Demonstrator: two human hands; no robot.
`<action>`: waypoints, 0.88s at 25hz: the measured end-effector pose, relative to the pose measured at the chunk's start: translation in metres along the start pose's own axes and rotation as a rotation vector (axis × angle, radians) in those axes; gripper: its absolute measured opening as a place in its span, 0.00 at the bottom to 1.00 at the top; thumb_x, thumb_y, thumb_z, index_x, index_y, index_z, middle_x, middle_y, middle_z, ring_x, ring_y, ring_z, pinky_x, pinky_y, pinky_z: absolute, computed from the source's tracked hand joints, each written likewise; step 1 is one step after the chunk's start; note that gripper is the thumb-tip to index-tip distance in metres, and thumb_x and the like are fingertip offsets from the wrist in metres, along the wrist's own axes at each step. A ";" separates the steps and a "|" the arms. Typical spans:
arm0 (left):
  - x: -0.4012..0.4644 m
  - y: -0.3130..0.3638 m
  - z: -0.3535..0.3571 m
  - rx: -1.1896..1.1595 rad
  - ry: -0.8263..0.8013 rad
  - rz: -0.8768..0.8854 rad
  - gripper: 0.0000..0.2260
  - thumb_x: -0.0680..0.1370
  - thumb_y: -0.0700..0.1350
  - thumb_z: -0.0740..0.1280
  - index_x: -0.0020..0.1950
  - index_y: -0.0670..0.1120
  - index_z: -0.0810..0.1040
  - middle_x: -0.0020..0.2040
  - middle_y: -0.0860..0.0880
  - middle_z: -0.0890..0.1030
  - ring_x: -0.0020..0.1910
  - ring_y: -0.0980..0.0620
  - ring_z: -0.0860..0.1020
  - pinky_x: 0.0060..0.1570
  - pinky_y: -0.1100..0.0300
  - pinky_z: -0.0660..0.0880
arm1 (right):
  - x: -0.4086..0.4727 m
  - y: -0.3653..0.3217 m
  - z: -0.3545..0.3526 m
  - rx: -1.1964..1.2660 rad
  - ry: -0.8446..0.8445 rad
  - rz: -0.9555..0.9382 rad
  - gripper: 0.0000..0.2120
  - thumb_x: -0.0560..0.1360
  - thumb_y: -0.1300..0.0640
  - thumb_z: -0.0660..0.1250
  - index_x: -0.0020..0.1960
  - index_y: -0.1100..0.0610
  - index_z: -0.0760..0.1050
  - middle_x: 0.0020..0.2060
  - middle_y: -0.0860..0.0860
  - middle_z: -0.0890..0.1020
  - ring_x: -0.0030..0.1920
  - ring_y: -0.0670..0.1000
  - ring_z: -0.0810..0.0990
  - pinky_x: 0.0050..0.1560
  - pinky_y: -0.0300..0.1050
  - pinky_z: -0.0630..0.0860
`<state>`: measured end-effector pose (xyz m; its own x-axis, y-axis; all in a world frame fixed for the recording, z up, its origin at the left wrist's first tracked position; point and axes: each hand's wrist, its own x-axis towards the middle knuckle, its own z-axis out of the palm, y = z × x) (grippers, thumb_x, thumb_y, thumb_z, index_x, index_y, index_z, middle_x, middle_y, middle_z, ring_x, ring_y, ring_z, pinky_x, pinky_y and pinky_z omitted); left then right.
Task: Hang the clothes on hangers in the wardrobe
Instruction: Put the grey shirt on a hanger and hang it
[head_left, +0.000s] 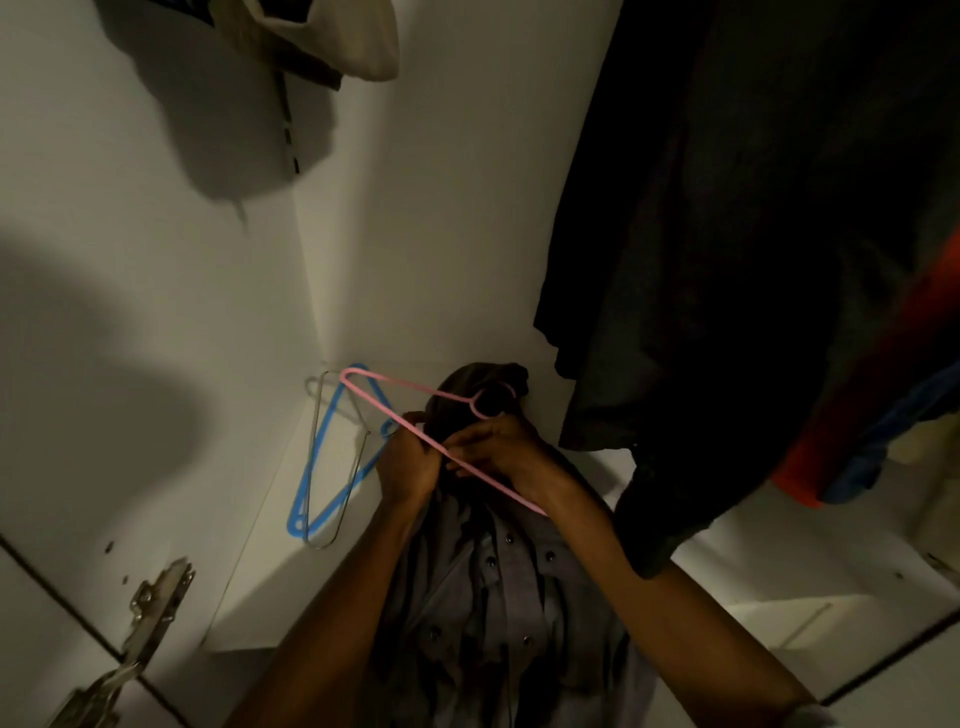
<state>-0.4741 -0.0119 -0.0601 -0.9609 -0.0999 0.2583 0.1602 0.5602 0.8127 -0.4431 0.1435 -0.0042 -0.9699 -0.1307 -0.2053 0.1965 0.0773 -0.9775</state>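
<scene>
Grey button shirt (498, 597) hangs nearest the lens, between both forearms, collar end up at the hands. Left hand (410, 462) grips shirt fabric by the pink hanger (415, 410); right hand (498, 447) pinches the hanger's lower bar. Looks like the threading step: hanger not yet inside the shoulders. Next: feed one hanger arm into the collar. Blue hanger (317, 467) and a wire hanger (358, 467) lie on the wardrobe floor (270, 597); dark clothes (727, 260) hang right.

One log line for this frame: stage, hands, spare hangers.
stage: fitting thin pink hanger into grey buttoned shirt | left hand: grips shirt | right hand: pinches hanger | spare: blue hanger, wire hanger on shelf
</scene>
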 end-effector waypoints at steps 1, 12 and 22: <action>-0.001 0.000 0.001 0.008 0.001 0.006 0.12 0.76 0.51 0.61 0.48 0.45 0.79 0.43 0.44 0.83 0.47 0.39 0.83 0.45 0.48 0.79 | 0.002 0.005 0.002 -0.017 0.102 -0.032 0.06 0.78 0.70 0.68 0.53 0.68 0.83 0.35 0.56 0.86 0.34 0.50 0.85 0.40 0.44 0.83; -0.002 0.000 -0.005 -0.232 -0.096 -0.126 0.07 0.76 0.50 0.65 0.44 0.47 0.77 0.44 0.43 0.82 0.49 0.39 0.82 0.46 0.52 0.76 | 0.016 0.005 -0.022 -0.342 0.379 0.016 0.07 0.71 0.62 0.77 0.43 0.55 0.80 0.40 0.54 0.84 0.36 0.54 0.83 0.34 0.44 0.78; 0.011 -0.002 -0.011 -0.331 0.061 -0.327 0.26 0.81 0.60 0.64 0.60 0.36 0.81 0.58 0.34 0.82 0.60 0.34 0.79 0.58 0.47 0.74 | -0.051 -0.057 -0.032 0.035 0.048 -0.222 0.15 0.70 0.72 0.63 0.47 0.61 0.86 0.35 0.58 0.81 0.19 0.44 0.65 0.21 0.36 0.53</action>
<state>-0.4824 -0.0231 -0.0529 -0.9595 -0.2812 -0.0164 -0.0753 0.1999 0.9769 -0.4099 0.1777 0.0633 -0.9954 -0.0937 0.0172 -0.0189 0.0169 -0.9997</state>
